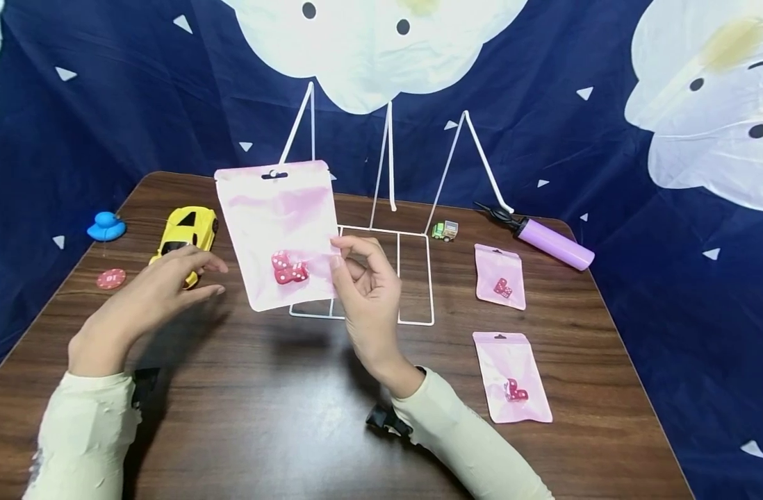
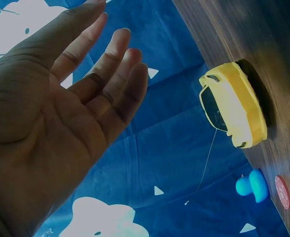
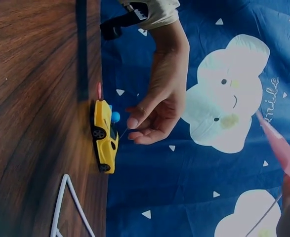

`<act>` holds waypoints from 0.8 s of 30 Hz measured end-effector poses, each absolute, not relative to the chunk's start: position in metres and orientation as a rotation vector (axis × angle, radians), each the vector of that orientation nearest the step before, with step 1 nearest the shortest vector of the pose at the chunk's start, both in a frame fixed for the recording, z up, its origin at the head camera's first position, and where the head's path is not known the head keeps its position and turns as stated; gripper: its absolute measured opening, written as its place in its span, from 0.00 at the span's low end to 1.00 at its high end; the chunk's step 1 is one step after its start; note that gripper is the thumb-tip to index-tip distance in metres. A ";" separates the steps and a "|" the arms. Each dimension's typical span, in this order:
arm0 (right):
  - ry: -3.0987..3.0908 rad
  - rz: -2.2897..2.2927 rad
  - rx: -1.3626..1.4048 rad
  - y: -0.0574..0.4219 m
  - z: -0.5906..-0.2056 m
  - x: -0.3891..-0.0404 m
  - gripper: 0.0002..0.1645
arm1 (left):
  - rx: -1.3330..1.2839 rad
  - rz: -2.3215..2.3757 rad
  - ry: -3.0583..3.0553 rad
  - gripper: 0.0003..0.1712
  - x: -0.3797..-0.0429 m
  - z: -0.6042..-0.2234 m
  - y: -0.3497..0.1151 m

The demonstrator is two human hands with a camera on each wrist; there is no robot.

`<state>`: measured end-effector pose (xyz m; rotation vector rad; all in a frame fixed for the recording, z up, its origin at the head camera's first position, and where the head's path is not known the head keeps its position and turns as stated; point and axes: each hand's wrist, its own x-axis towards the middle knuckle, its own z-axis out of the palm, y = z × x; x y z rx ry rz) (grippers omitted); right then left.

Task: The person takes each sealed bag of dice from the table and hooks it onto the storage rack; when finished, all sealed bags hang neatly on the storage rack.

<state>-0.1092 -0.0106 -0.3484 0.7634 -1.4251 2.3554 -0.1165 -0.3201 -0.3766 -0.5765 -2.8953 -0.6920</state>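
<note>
A pink pouch (image 1: 281, 215) with red dice (image 1: 289, 269) showing through it is upright in front of the white wire rack (image 1: 430, 278). The tip of the rack's left prong (image 1: 296, 125) shows at the pouch's hanging slot. My right hand (image 1: 372, 292) pinches the pouch's right edge between thumb and fingers; in the right wrist view only a sliver of the pink pouch (image 3: 281, 150) shows. My left hand (image 1: 159, 292) holds nothing, fingers relaxed, in front of the yellow toy car (image 1: 190, 226). Its palm and spread fingers show in the left wrist view.
Two more pink pouches with dice, one farther (image 1: 499, 271) and one nearer (image 1: 509, 361), lie at right. A purple hand pump (image 1: 553, 243) and a small green toy truck (image 1: 445, 230) sit behind. At left are a blue rubber duck (image 1: 106, 227) and a red poker chip (image 1: 111, 278).
</note>
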 end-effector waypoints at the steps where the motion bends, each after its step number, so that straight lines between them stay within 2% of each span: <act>1: -1.438 2.351 0.757 -0.010 -0.349 -0.110 0.18 | -0.580 -0.690 -2.893 0.15 -0.116 -0.377 -0.320; 11: -1.463 2.305 0.584 -0.003 -0.356 -0.118 0.18 | -0.594 -0.668 -2.899 0.15 -0.117 -0.380 -0.320; 24: -1.495 2.265 0.589 0.002 -0.360 -0.122 0.19 | -0.650 -0.627 -2.777 0.17 -0.116 -0.384 -0.328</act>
